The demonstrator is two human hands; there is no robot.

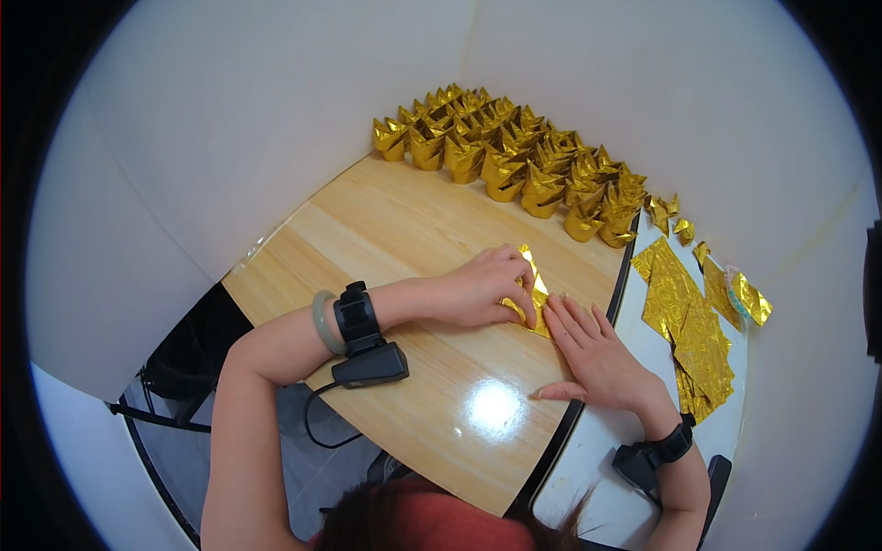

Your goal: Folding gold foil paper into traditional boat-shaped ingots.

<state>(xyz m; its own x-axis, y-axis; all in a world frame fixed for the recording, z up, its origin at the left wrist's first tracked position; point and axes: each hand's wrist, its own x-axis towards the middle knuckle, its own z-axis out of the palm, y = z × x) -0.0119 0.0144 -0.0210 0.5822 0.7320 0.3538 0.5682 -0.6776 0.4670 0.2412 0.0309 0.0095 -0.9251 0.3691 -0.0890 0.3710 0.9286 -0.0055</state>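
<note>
Foil (540, 286), a gold piece partly hidden by the hands, lies on the wood tabletop (367, 234) toward its right side. Over it, the left hand (482, 286) has its fingers (524, 296) bent, one fingertip down on the gold; whether the thumb pinches it too, I cannot tell. The right hand (606, 363) grasps nothing: its fingers lie straight, tips at the foil's right edge, thumb out to the side.

Creasing a fold looks to be the step in hand, probably an early one, since this piece lies nearly flat while the shapes (503, 174) massed at the tabletop's far end stand up with pointed tips. Next, the move likely calls for keeping the edges lined up and pressing evenly, without letting the foil slide.

Farther right, a white surface (588, 459) carries loose, overlapping sheets (684, 317), with small folded pieces (684, 231) beyond. Black bands (356, 317) circle both wrists.
</note>
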